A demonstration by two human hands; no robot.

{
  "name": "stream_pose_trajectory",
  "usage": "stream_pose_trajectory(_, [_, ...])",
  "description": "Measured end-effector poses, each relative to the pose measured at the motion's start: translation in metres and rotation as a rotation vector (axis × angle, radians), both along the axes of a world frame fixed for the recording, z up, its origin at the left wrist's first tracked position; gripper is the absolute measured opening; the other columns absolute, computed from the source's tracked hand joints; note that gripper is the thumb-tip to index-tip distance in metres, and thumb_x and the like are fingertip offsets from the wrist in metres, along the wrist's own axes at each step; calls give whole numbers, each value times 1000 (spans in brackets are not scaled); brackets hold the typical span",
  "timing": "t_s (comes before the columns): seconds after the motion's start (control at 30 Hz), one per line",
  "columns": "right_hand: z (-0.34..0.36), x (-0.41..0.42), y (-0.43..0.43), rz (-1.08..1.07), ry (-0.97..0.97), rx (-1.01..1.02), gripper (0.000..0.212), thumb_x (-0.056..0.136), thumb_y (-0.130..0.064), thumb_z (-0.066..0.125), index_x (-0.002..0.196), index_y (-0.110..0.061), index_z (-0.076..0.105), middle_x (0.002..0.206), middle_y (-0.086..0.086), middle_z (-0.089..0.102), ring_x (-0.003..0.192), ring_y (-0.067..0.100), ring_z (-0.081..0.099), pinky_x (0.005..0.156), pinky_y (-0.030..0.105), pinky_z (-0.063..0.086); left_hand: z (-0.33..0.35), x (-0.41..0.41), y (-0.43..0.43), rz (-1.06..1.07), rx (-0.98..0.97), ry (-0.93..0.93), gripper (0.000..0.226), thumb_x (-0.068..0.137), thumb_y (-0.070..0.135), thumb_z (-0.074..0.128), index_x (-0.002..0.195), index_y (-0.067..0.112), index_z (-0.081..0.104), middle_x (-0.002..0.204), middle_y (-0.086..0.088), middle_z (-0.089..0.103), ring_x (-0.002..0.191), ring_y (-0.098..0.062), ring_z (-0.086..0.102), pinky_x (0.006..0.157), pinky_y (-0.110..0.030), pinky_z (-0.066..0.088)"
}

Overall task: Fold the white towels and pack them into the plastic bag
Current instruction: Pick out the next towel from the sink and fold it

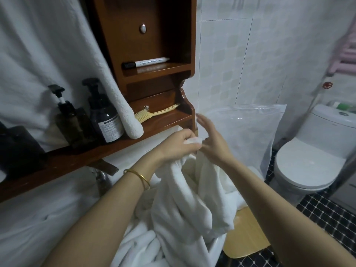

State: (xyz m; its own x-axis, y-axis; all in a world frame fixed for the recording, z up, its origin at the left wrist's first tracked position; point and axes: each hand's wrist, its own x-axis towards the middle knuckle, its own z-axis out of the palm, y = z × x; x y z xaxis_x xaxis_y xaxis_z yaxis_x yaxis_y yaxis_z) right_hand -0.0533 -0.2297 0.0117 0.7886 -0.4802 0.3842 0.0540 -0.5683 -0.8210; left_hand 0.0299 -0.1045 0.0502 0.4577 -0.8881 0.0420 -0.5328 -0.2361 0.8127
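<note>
Pale tiled bathroom wall [231,54] backs everything. At the centre a white towel [183,199] hangs in a bunched drape from the left hand [177,143], which pinches its top corner, probably so the cloth falls straight and its edges can be found for folding. The right hand [212,140] is just beside that corner, fingers spread and straight, gripping nothing. Below lies a heap of towels [138,245], unfolded. Behind the hands a clear plastic bag [246,132] stands propped against the wall; no towel shows through it, though its lower part is hidden. A toilet [308,160] sits to its right. Pump bottles [105,120] and a comb [156,112] rest on the wooden shelf [163,123].
</note>
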Motion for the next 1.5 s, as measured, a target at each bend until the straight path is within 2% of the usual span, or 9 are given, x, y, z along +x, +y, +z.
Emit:
stream_pose_trajectory(0.17, [-2,6,-12,-261,259,-158,13,90,-16,54,93,-12,66,93,7,67,85,26,58,71,35,42,-9,13,7,162,89,-215,8,88,12,55,89,18,49,79,6,51,69,-5,48,53,-18,36])
stream_pose_trajectory(0.27, [-3,1,-31,-408,289,-102,16,87,-14,50,71,-9,51,71,8,53,72,30,49,61,34,36,-26,24,19,352,243,-467,13,88,10,56,97,16,50,95,-5,59,74,-15,54,53,-21,40])
stream_pose_trajectory(0.43, [-14,-5,-60,-588,315,73,16,83,-8,44,69,-11,48,71,11,51,72,30,50,61,33,36,-34,41,36,442,396,-452,33,90,8,49,123,8,55,122,-15,56,99,-28,56,73,-30,44])
stream_pose_trajectory(0.63, [-25,-12,-76,-622,310,137,18,82,-5,42,65,-10,44,66,11,47,72,30,50,63,34,38,-23,56,50,532,443,-499,23,91,10,46,108,3,60,104,-14,63,93,-32,59,70,-36,47])
stream_pose_trajectory(0.83, [-8,-6,-45,-235,279,368,33,79,-11,63,111,-11,59,92,13,63,76,24,61,62,25,46,-9,42,32,543,164,-390,25,92,7,41,99,0,64,96,-12,64,99,-31,60,70,-29,43])
stream_pose_trajectory(1.03, [21,-13,-15,204,22,504,44,58,-2,47,101,-11,49,82,3,60,69,10,55,57,18,45,-20,10,-3,32,-11,-40,67,74,34,66,136,37,40,126,18,50,114,2,44,85,-19,40])
stream_pose_trajectory(1.2, [29,-18,-16,144,-42,226,32,71,10,54,93,-13,48,88,-1,59,87,14,59,73,24,50,-28,1,-21,-60,-21,43,35,89,22,59,121,31,53,108,9,62,104,-8,60,82,-22,52])
stream_pose_trajectory(1.4, [15,-22,-29,-241,198,-259,21,81,-13,61,99,-9,51,95,5,56,79,23,49,68,32,39,-24,2,-26,197,77,-558,21,91,32,42,83,16,52,73,0,56,70,-22,56,57,-29,39])
stream_pose_trajectory(1.5, [12,-26,-35,-344,418,-370,9,82,-17,56,88,-18,49,80,-2,49,76,26,44,54,31,30,-6,13,-26,316,-29,-585,24,93,24,37,70,24,41,62,6,43,57,-12,42,50,-22,27])
